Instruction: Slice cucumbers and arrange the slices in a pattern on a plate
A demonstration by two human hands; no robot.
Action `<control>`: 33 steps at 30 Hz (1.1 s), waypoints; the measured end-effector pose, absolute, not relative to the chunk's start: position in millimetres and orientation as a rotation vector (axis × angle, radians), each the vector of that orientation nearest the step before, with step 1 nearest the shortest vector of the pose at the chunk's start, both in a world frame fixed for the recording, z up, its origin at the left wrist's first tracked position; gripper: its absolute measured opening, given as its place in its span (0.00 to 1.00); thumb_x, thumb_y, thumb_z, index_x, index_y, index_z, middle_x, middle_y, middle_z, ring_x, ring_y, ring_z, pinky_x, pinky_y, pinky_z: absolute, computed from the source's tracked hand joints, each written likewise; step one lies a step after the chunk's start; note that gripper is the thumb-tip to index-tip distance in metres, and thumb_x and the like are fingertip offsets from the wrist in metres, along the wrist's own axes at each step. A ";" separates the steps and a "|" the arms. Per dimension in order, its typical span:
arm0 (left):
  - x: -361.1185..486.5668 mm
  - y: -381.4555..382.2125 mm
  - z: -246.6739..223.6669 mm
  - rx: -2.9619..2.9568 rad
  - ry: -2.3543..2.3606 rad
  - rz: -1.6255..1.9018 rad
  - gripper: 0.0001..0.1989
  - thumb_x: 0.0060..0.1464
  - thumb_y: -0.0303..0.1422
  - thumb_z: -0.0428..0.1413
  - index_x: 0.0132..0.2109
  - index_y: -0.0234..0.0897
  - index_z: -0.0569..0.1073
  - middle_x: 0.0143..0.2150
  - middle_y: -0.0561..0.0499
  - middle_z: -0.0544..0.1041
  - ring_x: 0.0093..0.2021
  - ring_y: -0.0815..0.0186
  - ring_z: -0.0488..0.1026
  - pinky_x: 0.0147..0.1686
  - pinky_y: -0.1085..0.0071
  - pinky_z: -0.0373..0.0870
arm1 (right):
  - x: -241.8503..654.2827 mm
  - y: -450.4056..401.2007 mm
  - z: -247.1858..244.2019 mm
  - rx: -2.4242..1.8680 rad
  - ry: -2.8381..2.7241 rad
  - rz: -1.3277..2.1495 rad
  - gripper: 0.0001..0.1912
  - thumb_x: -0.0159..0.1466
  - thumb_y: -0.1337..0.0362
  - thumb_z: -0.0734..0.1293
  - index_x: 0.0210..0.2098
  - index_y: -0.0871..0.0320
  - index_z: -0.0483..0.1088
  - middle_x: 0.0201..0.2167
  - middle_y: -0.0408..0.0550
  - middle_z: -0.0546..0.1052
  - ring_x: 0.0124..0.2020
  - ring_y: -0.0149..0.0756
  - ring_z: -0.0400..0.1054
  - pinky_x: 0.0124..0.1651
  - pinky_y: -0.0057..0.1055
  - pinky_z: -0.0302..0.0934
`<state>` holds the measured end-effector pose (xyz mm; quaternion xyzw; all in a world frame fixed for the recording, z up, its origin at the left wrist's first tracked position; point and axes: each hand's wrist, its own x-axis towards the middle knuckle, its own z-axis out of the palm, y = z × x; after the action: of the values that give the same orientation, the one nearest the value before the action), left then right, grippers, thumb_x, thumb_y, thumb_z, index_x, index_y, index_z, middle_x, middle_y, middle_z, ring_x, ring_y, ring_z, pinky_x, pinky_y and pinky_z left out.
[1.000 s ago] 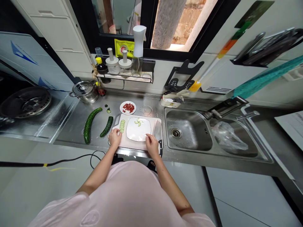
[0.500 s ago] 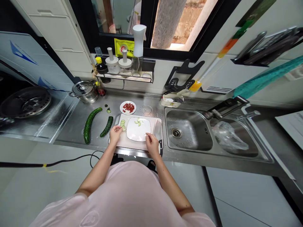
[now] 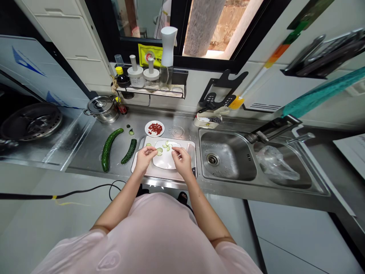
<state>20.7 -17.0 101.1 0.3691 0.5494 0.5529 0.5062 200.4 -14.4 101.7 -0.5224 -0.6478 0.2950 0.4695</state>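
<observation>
Cucumber slices (image 3: 159,152) are pinched between thumb and fingers of the left hand (image 3: 145,159), above the white plate (image 3: 164,163). The right hand (image 3: 183,162) is over the plate's right side, fingers curled toward the thumb; whether it grips anything cannot be determined. The plate rests on the cutting board (image 3: 155,174).
</observation>
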 end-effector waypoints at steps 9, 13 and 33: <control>26.8 -21.9 108.6 1.022 1.259 1.217 0.13 0.40 0.36 0.64 0.33 0.33 0.75 0.29 0.51 0.74 0.30 0.70 0.70 0.33 0.74 0.66 | 186.3 -9.0 117.6 -1.165 -1.864 0.713 0.09 0.64 0.61 0.61 0.40 0.54 0.71 0.39 0.48 0.71 0.44 0.38 0.63 0.46 0.34 0.59; 28.9 -21.9 108.9 1.040 1.241 1.194 0.13 0.41 0.36 0.64 0.35 0.34 0.75 0.30 0.51 0.75 0.31 0.70 0.70 0.34 0.73 0.66 | 186.5 -7.4 114.9 -1.150 -1.903 0.748 0.08 0.64 0.61 0.60 0.34 0.55 0.70 0.35 0.47 0.71 0.42 0.37 0.63 0.46 0.34 0.58; 47.5 -14.3 96.7 0.649 1.086 0.825 0.20 0.47 0.49 0.57 0.38 0.36 0.73 0.31 0.50 0.74 0.23 0.75 0.65 0.19 0.80 0.50 | 208.7 -8.2 111.2 -1.165 -1.878 0.744 0.08 0.65 0.61 0.60 0.35 0.55 0.70 0.36 0.48 0.72 0.43 0.38 0.64 0.45 0.35 0.59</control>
<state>47.5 -14.3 96.7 0.2947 0.4929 0.3745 0.7280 208.7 -8.2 111.2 -0.4594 -0.7401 0.2934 0.3939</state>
